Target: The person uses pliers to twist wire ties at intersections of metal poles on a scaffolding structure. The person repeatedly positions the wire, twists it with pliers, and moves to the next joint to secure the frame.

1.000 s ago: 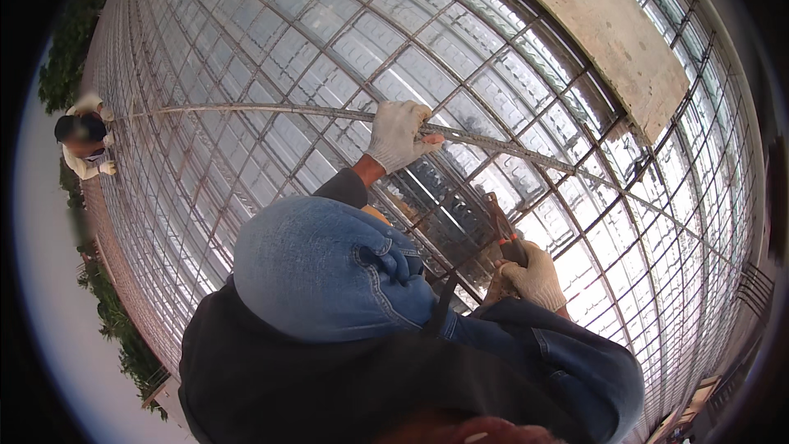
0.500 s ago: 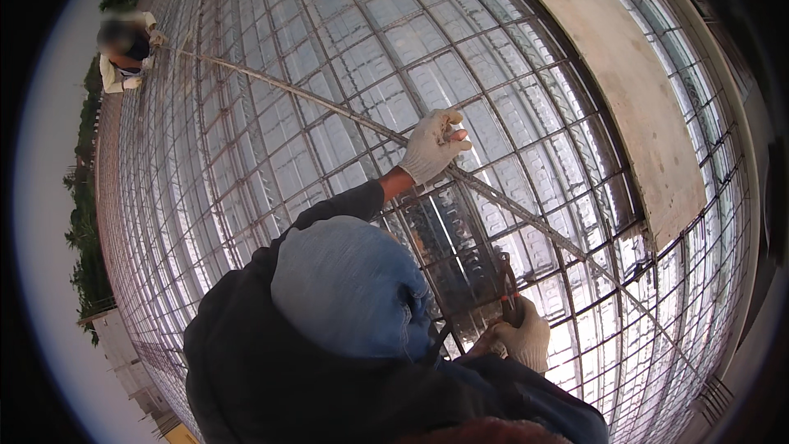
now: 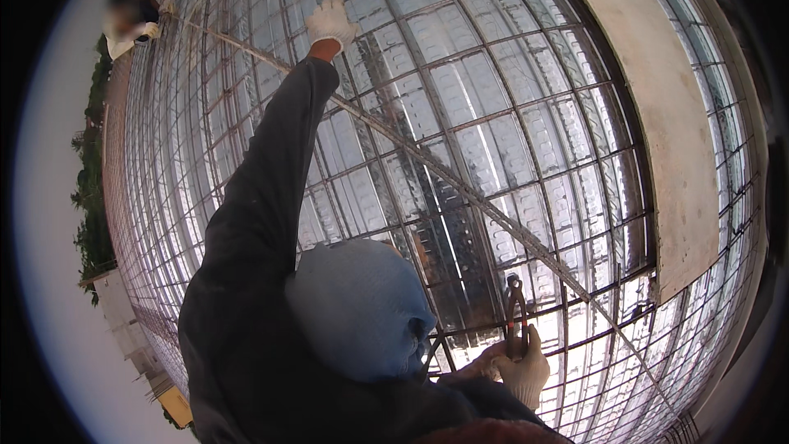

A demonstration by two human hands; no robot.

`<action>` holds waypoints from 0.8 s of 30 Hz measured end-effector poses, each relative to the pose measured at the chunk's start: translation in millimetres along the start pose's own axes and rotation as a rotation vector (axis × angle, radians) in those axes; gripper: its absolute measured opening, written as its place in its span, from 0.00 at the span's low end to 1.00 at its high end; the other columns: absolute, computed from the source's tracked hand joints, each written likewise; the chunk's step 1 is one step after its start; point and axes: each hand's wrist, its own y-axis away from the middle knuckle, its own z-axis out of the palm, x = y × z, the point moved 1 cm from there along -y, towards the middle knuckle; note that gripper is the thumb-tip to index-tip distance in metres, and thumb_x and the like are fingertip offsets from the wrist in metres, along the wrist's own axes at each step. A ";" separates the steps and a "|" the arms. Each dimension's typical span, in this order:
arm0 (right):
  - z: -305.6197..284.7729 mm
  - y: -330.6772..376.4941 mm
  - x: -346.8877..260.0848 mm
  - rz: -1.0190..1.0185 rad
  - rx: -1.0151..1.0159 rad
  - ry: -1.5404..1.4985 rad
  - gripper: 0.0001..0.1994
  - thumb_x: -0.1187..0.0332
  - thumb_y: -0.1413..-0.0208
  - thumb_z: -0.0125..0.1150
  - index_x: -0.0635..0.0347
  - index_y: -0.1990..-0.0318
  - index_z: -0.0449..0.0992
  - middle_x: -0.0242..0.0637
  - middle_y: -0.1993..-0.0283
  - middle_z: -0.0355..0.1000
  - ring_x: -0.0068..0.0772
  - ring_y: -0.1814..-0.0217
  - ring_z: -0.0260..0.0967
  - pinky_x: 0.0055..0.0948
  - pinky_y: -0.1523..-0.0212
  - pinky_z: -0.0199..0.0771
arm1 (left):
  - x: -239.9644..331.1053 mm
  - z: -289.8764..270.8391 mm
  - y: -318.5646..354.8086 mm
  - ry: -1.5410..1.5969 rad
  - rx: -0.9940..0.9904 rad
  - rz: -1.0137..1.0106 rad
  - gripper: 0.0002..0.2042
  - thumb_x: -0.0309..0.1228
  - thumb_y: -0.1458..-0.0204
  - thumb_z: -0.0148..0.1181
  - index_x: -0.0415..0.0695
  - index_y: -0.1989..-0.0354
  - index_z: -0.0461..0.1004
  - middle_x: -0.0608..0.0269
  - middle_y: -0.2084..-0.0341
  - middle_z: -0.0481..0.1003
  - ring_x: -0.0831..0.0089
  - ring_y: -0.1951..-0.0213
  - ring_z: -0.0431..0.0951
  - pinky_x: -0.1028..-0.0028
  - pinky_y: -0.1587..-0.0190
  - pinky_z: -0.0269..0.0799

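Note:
My left hand, in a whitish work glove, reaches far forward onto the rebar mesh. Its fingers curl down at the mesh beyond the long diagonal bar; what lies under them is hidden. Close to my body, my right hand, gloved too, is closed around the handles of a pair of pincers with reddish grips. The pincers' head points away from me above the mesh. My knee in blue denim covers part of the mesh between my arms.
Shiny ribbed metal decking lies beneath the bars. A long pale board rests along the right side. At the far left a co-worker with gloved hands bends near the diagonal bar's far end. Trees stand beyond the edge.
My left hand has left the diagonal bar's middle and stretched forward and left, arm extended. My right hand still holds the pincers, slightly lower in view. The view itself has shifted.

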 end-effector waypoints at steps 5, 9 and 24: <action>-3.7 -0.4 -4.2 0.028 0.019 0.112 0.54 0.62 0.66 0.86 0.56 0.23 0.68 0.47 0.50 0.87 0.58 0.48 0.87 0.55 0.47 0.85 | 19.4 18.3 -14.8 0.009 -0.059 0.044 0.24 0.52 0.34 0.63 0.50 0.39 0.84 0.55 0.40 0.83 0.50 0.39 0.83 0.41 0.37 0.74; -5.7 3.4 -8.4 -0.097 0.102 0.251 0.49 0.61 0.66 0.88 0.55 0.29 0.75 0.46 0.51 0.84 0.58 0.47 0.83 0.57 0.47 0.82 | 17.1 4.7 3.7 0.337 0.151 0.096 0.19 0.53 0.31 0.62 0.50 0.54 0.88 0.55 0.61 0.87 0.50 0.55 0.89 0.48 0.49 0.79; -51.7 -43.7 -69.7 -0.637 -0.052 -1.247 0.48 0.45 0.32 0.77 0.68 0.17 0.62 0.51 0.32 0.78 0.47 0.32 0.79 0.43 0.33 0.81 | 238.3 -271.5 368.5 0.878 -0.932 0.901 0.22 0.53 0.29 0.54 0.48 0.52 0.85 0.49 0.66 0.84 0.45 0.59 0.87 0.52 0.53 0.79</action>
